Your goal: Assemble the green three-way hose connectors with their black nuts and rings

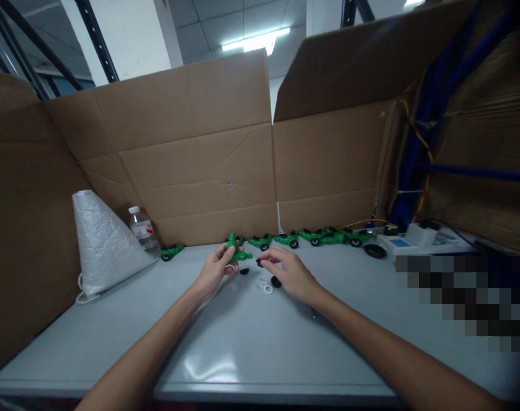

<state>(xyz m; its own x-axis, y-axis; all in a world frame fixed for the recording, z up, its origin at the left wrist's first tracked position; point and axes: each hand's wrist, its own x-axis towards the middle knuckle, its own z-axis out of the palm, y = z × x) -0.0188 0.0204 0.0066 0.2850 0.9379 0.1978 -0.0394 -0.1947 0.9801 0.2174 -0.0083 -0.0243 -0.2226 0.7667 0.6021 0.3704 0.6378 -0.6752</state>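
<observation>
At frame centre, the left hand (217,268) has its grip clamped on a green toy part (235,251); the right hand (289,274) pinches a small black wheel (260,263). Cardboard walls (208,171) close behind; bare bench (251,342) lies open toward the lower edge.

Left hand (217,268) grips a green plastic fitting (235,251), held upright just above the grey table (251,342). Right hand (290,274) sits at 3 o'clock of it, fingertips pinching a small black ring (260,263). Betw. the hands: a black ring (244,272), white washers (265,286) and a black cap (275,282) on the tabletop. At 12 o'clock, a row of green fittings (315,236) along the cardboard wall (200,171). At 9 o'clock, water bottle (143,229) beside a white bag (103,240).
</observation>
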